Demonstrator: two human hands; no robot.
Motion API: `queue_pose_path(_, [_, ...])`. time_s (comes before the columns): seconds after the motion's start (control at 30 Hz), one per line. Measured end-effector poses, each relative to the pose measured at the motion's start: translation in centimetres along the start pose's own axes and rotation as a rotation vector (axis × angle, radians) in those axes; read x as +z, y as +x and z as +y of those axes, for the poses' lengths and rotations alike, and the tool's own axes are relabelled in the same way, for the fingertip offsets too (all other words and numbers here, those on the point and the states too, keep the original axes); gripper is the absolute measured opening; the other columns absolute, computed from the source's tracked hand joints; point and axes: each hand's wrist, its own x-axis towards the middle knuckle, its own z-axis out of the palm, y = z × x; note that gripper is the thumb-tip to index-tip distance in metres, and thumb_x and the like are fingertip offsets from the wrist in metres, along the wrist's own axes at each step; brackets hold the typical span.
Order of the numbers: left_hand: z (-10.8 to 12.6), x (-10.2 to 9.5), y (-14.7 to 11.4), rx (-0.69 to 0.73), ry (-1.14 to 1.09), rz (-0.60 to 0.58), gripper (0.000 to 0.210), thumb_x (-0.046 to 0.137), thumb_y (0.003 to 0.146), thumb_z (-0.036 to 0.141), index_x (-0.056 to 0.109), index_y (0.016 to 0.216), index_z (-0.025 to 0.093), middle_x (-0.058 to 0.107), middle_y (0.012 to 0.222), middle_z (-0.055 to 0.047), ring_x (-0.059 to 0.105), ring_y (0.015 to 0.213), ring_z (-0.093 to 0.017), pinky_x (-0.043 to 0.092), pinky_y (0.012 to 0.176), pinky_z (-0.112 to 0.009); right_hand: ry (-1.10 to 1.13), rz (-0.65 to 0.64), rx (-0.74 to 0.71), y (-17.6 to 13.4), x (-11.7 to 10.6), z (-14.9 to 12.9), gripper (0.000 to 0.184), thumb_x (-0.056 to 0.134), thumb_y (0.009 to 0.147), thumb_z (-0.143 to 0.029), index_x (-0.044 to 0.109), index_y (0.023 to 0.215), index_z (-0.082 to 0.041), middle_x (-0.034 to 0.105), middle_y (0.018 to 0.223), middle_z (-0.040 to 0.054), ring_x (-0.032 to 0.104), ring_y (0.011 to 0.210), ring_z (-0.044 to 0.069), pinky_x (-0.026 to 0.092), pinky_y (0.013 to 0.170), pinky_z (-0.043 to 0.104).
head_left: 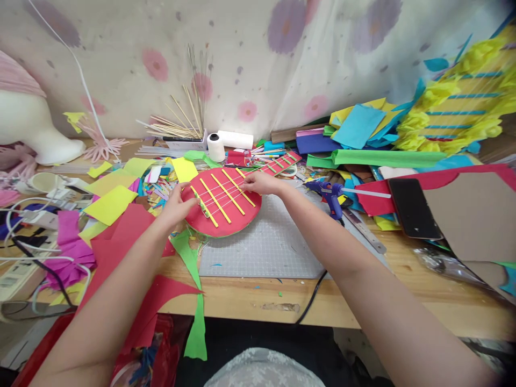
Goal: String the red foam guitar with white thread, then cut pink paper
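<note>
A red paper craft guitar (220, 220) with a green edge lies tilted on the table, its neck pointing to the back right. Yellow strips (220, 199) cross its body, and thin white strings run over them towards short green strips on the neck. At the body's left edge, my left hand (177, 205) grips the guitar, thumb on top beside a small green piece (201, 206) where the strings end. My right hand (261, 183) rests over the strings near the neck, fingertips pinched together. Whatever lies between those fingertips is too small to make out.
A grey cutting mat (258, 252) lies beneath the guitar. To the right are a blue glue gun (328, 196) with its glue stick, a metal ruler (365, 231) and a phone (414, 208). Coloured scraps crowd the left; a thread spool (216, 147) stands behind.
</note>
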Motion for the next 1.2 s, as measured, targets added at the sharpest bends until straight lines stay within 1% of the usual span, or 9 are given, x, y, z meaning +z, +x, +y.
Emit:
queue_pose_path(0.1, [0.5,0.6,0.4,-0.1,-0.148,0.071,0.068,0.064,0.065,0.033,0.044,0.129,0.025,0.042,0.142,-0.009,0.039,0.132,-0.03,0.041,0.105,-0.043,0.08,0.007,0.005,-0.1,-0.1,0.3,0.033,0.048,0.085,-0.042,0.055,0.067,-0.014,0.049,0.063,-0.0017,0.043,0.059,0.009,0.03,0.056,0.022])
queue_pose_path(0.23, [0.5,0.3,0.8,-0.216,-0.305,0.006,0.068,0.059,0.062,0.022,0.044,0.129,0.024,0.051,0.133,-0.01,0.052,0.122,-0.029,0.049,0.096,-0.042,0.094,-0.006,0.014,0.2,0.0,0.7,0.034,0.049,0.084,-0.043,0.056,0.068,-0.014,0.051,0.063,-0.0009,0.044,0.06,0.009,0.03,0.055,0.022])
queue_pose_path(0.33, [0.1,-0.1,1.0,-0.272,-0.301,-0.039,0.078,0.064,0.058,0.018,0.041,0.132,0.022,0.057,0.125,-0.012,0.061,0.108,-0.029,0.054,0.086,-0.044,0.077,0.011,0.015,0.2,0.1,0.6,0.035,0.048,0.084,-0.043,0.056,0.067,-0.014,0.051,0.062,-0.0009,0.044,0.059,0.01,0.03,0.055,0.022])
queue_pose_path(0.43, [-0.2,-0.9,1.2,-0.281,-0.311,-0.082,0.078,0.068,0.056,0.019,0.042,0.13,0.022,0.063,0.115,-0.011,0.064,0.102,-0.028,0.056,0.082,-0.044,0.082,0.01,0.015,-0.1,0.0,0.1,0.034,0.047,0.085,-0.042,0.055,0.066,-0.014,0.05,0.062,-0.0011,0.044,0.059,0.009,0.03,0.056,0.022])
queue_pose_path(0.6, [-0.2,-3.3,1.3,-0.323,-0.372,-0.064,0.078,0.074,0.051,0.016,0.047,0.124,0.024,0.064,0.101,-0.006,0.066,0.095,-0.027,0.056,0.08,-0.045,0.047,0.019,-0.057,-0.4,-0.5,-1.3,0.034,0.047,0.086,-0.041,0.048,0.063,-0.016,0.043,0.061,-0.003,0.037,0.057,0.008,0.027,0.056,0.023])
queue_pose_path(0.7, [-0.6,-5.2,1.2,-0.343,-0.371,-0.093,0.074,0.075,0.055,0.016,0.048,0.123,0.025,0.062,0.097,-0.002,0.065,0.089,-0.024,0.055,0.081,-0.047,-0.005,-0.007,-0.11,0.2,-0.4,-2.2,0.035,0.046,0.087,-0.042,0.045,0.063,-0.016,0.039,0.06,-0.0036,0.034,0.058,0.008,0.025,0.056,0.023])
queue_pose_path(0.83, [-1.7,-7.8,1.2,-0.355,-0.371,-0.14,0.072,0.076,0.054,0.015,0.048,0.119,0.025,0.061,0.092,0.002,0.062,0.083,-0.019,0.052,0.085,-0.046,-0.055,-0.03,-0.147,1.2,-0.1,-3.0,0.036,0.044,0.088,-0.045,0.048,0.066,-0.016,0.043,0.064,-0.0027,0.037,0.06,0.009,0.024,0.057,0.024])
queue_pose_path(1.07, [-1.6,-10.4,1.8,-0.436,-0.278,-0.216,0.089,0.087,0.03,0.017,0.049,0.11,0.026,0.065,0.088,0.003,0.063,0.076,-0.016,0.055,0.066,-0.029,-0.122,-0.078,-0.109,1.7,-0.9,-2.1,0.032,0.046,0.087,-0.042,0.057,0.073,-0.015,0.052,0.069,0.0002,0.042,0.062,0.01,0.025,0.059,0.024])
queue_pose_path(1.2, [-1.6,-11.6,2.0,-0.473,-0.206,-0.158,0.09,0.088,0.024,0.015,0.054,0.106,0.027,0.064,0.087,0.005,0.063,0.082,-0.017,0.054,0.066,-0.029,-0.144,-0.122,-0.108,1.5,-1.8,-1.4,0.032,0.045,0.088,-0.04,0.059,0.073,-0.015,0.052,0.068,0.001,0.04,0.061,0.011,0.026,0.059,0.025])
